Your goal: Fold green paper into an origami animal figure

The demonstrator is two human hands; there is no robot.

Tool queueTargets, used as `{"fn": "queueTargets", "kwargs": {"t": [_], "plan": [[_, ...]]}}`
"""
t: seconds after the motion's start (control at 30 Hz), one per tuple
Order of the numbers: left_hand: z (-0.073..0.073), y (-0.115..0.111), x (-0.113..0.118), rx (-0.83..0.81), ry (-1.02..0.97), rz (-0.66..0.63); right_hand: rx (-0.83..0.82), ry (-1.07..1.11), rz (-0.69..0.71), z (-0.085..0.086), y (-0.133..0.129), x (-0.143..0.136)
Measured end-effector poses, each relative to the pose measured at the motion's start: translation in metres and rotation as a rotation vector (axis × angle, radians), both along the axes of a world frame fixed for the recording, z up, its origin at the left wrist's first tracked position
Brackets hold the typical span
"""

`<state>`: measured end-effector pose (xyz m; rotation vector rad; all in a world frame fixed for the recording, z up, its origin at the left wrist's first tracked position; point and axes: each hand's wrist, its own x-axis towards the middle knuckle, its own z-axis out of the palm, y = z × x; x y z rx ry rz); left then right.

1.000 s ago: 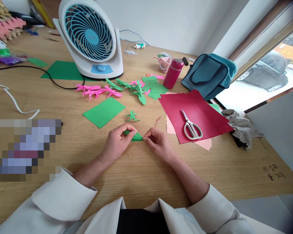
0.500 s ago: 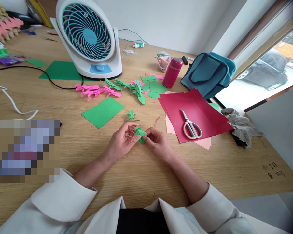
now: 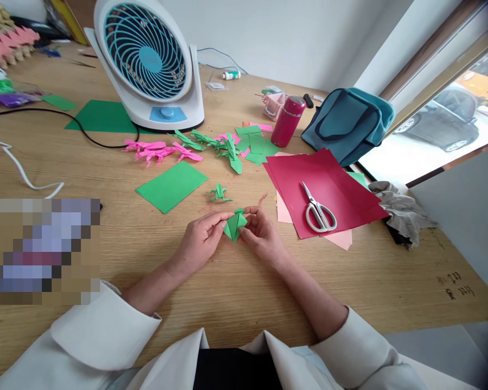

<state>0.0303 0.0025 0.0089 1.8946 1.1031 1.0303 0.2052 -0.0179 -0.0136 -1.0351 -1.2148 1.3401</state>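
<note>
Between my two hands is a small folded green paper (image 3: 235, 226), diamond-like at its lower part, with a narrower folded bit at the top. My left hand (image 3: 199, 238) pinches its left edge between thumb and fingertips. On the other side, the thumb and fingers of my right hand (image 3: 263, 236) grip the right edge. A small green folded figure with thin limbs (image 3: 218, 193) lies just beyond my hands. Farther back are several green folded figures (image 3: 231, 154) and pink ones (image 3: 156, 150). A green rectangular sheet (image 3: 171, 187) lies to the left.
White scissors (image 3: 320, 215) rest on red sheets (image 3: 341, 187) at the right. Behind stand a fan (image 3: 150, 59), a red bottle (image 3: 288, 122) and a blue bag (image 3: 350, 124). A white cable (image 3: 28, 183) lies at the left, near a pixelated area.
The green paper has been turned, so a broader diamond face now shows. My left fingers have closed in on its left edge, and my right fingers have shifted up along its side.
</note>
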Motion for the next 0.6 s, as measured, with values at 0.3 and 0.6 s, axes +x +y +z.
{"fn": "queueTargets", "kwargs": {"t": [0.3, 0.6], "plan": [[0.003, -0.004, 0.003, -0.03, 0.037, -0.117, 0.208, -0.251, -0.012, 0.01, -0.008, -0.001], [0.004, -0.005, -0.003, -0.125, 0.009, -0.115, 0.2, -0.3, -0.089, 0.004, -0.005, 0.002]]}}
